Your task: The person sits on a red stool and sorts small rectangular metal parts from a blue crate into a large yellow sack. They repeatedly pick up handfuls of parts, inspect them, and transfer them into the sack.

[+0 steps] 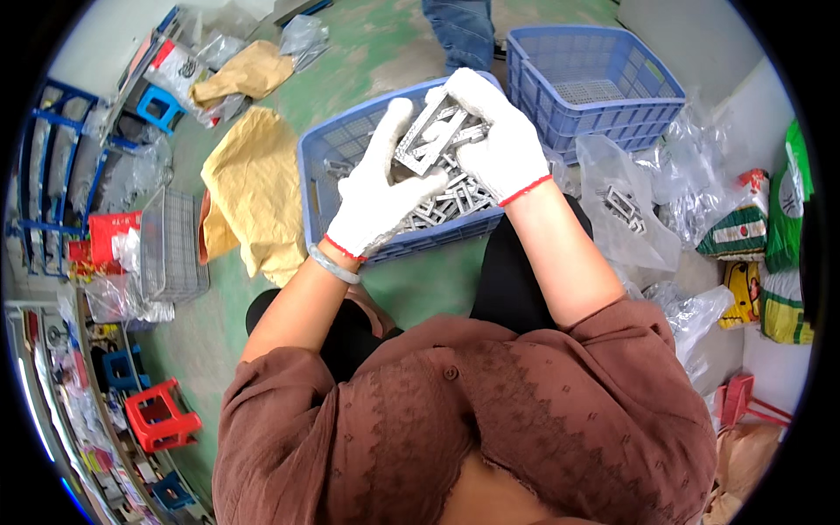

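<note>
My right hand [503, 140], in a white glove with a red cuff, is closed on a grey metal rectangular frame [418, 156] above a blue plastic crate [311, 197]. More small grey metal frames [455, 199] lie heaped inside that crate. My left hand [372, 188], gloved the same way, is beside the held frame with thumb and fingers spread apart. Whether its fingertips touch the frame I cannot tell. The right fingertips are partly hidden behind the metal.
Behind on the right stands a second blue crate [595, 109]. A clear plastic bag [626, 210] with several metal parts lies right of my knee. Yellow-brown sacking [254, 192] and a grey mesh basket [175, 245] are on the left. A person's jeans leg [459, 35] shows beyond the crates.
</note>
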{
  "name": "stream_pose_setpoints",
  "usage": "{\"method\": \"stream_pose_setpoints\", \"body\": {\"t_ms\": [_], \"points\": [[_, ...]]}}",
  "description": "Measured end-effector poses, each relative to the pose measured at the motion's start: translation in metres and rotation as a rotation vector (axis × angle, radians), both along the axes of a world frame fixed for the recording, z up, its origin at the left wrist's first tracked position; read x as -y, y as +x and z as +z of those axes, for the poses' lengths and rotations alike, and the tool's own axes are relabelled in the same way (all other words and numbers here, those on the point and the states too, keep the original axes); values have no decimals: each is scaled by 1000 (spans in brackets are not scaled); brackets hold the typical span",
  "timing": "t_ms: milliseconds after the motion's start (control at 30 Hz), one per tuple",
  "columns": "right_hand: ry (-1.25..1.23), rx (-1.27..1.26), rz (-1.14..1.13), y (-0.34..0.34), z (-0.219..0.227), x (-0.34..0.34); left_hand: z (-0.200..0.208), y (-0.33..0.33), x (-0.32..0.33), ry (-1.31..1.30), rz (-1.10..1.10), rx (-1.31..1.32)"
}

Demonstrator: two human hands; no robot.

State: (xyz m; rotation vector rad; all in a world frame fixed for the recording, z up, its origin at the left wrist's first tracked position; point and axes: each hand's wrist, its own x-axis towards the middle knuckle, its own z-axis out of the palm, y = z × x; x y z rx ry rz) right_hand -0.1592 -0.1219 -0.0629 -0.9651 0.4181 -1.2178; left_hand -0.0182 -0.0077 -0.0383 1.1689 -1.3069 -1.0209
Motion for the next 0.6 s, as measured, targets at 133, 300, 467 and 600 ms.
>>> {"method": "stream_pose_setpoints", "body": {"t_ms": [133, 300, 467, 600], "points": [[251, 136, 231, 27, 5, -23, 0, 23, -37, 124, 173, 7], [597, 357, 528, 50, 3, -48, -11, 54, -69, 152, 190, -192], [460, 174, 482, 59, 4, -58, 5, 65, -78, 323, 305, -9], [355, 123, 586, 56, 2, -55, -3, 72, -75, 152, 268, 13]]}}
